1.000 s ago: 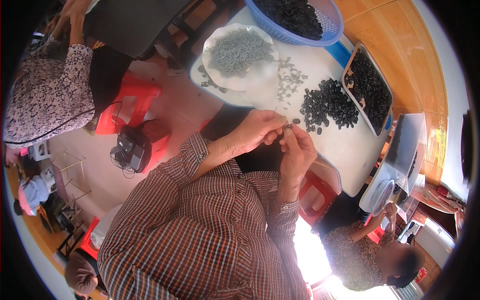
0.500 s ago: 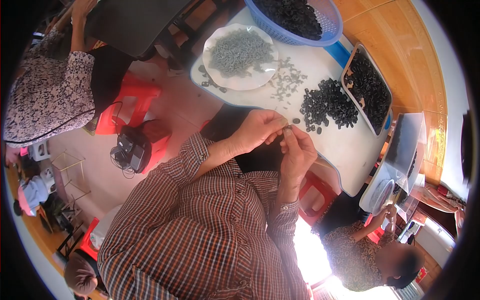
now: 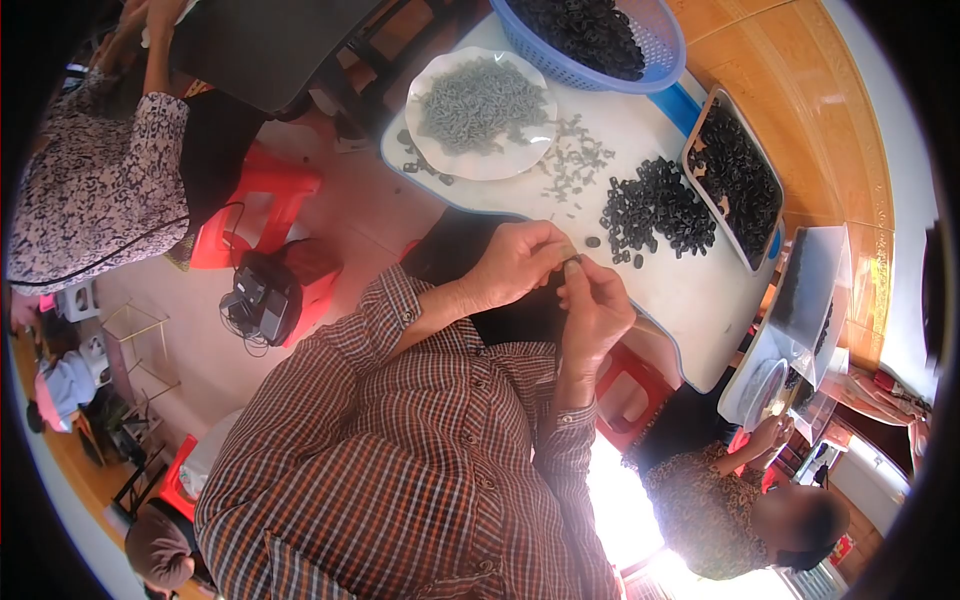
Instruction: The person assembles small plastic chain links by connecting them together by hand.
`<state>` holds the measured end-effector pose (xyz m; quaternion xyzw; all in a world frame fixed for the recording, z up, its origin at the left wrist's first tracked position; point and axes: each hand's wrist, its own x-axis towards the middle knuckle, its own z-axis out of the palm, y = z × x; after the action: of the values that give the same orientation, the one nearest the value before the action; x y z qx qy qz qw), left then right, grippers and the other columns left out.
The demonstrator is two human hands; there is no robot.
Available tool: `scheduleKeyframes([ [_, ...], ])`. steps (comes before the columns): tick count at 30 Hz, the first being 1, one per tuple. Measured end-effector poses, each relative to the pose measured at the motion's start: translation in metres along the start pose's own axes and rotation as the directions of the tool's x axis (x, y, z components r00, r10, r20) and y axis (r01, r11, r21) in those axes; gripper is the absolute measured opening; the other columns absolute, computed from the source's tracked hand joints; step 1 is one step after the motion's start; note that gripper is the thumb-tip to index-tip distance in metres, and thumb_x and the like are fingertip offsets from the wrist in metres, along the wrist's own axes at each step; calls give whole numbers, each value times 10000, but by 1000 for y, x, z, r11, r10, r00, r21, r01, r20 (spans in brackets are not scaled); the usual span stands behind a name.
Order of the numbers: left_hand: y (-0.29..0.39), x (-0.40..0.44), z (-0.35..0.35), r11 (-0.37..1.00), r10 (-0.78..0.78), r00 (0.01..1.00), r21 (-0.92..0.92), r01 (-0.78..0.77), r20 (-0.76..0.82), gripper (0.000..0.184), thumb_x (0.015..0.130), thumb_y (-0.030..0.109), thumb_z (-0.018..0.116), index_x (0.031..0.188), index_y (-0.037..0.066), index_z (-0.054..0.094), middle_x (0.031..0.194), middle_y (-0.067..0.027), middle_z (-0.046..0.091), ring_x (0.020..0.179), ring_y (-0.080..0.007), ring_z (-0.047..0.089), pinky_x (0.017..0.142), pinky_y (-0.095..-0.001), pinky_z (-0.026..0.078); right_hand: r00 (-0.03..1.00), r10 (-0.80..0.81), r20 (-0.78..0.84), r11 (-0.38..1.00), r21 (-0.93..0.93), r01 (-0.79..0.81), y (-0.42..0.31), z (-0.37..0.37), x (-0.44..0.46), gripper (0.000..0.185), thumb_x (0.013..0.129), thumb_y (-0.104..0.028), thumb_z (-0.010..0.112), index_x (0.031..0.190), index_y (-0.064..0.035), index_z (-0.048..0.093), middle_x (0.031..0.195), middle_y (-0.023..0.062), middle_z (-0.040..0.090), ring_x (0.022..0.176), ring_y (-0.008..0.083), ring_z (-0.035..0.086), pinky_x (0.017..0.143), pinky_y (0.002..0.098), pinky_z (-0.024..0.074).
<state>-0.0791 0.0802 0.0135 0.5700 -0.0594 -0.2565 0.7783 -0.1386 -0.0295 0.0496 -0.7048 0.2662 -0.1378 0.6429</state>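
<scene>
My left hand (image 3: 515, 266) and my right hand (image 3: 597, 308) meet fingertip to fingertip at the near edge of the white table (image 3: 690, 310). Between the pinched fingers is a small dark piece (image 3: 572, 259), mostly hidden by the fingertips. Just beyond them, a few loose black pieces (image 3: 593, 242) lie on the table. A heap of black pieces (image 3: 655, 210) spreads further right. Small grey pieces (image 3: 577, 160) are scattered beside a white scalloped plate (image 3: 425, 150), which holds a pile of similar grey pieces (image 3: 480, 100).
A blue basket (image 3: 665, 50) and a metal-rimmed tray (image 3: 752, 262) hold black pieces. One person (image 3: 100, 190) is at the dark table (image 3: 265, 60); another (image 3: 710, 500) sits lower right. Red stools (image 3: 628, 395) stand nearby. A black bag (image 3: 265, 300) rests on a stool at left.
My fingers have shifted slightly and closed further over the small piece. The white blur over the plate's edge a second ago is gone. The hands of both other people have moved.
</scene>
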Motion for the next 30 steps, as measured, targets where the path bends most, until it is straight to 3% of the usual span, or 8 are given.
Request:
scheduleKeyframes([
  [6,-3,2,2,1000,-1,998,3,0,56,187,951,151,578,940,-27,633,662,3,576,521,-36,499,456,-187,415,1000,-22,-14,999,-28,21,2,-5,0,107,847,-15,680,941,30,658,768,37,647,580,50,560,509,167,449],
  [12,-9,3,5,984,-61,993,-159,77,104,196,969,168,553,1009,-15,608,727,-14,589,564,-50,539,489,-194,455,999,22,-25,1000,-22,-22,-1,-9,2,136,854,-32,676,971,36,666,787,43,657,606,51,561,542,170,454],
  [18,-7,3,2,993,-6,993,-115,19,117,175,976,159,536,1005,-12,567,750,-19,583,573,-56,554,488,-198,461,1000,16,5,1000,-4,-16,0,-9,2,143,866,-31,664,990,39,662,798,48,662,629,56,573,553,171,457],
  [20,-6,3,2,1000,28,995,-16,-27,99,168,975,156,539,977,-11,559,741,-18,578,562,-54,547,475,-196,452,1000,19,18,1000,11,-19,1,-9,2,147,869,-30,660,998,41,659,807,50,663,632,57,575,552,172,457],
  [30,-10,2,6,1000,22,999,7,-23,47,159,973,145,539,970,-13,554,696,-1,559,533,-39,505,448,-189,413,995,77,67,997,-26,-75,1,-12,5,159,897,-79,633,993,48,643,788,49,649,621,63,553,539,178,432],
])
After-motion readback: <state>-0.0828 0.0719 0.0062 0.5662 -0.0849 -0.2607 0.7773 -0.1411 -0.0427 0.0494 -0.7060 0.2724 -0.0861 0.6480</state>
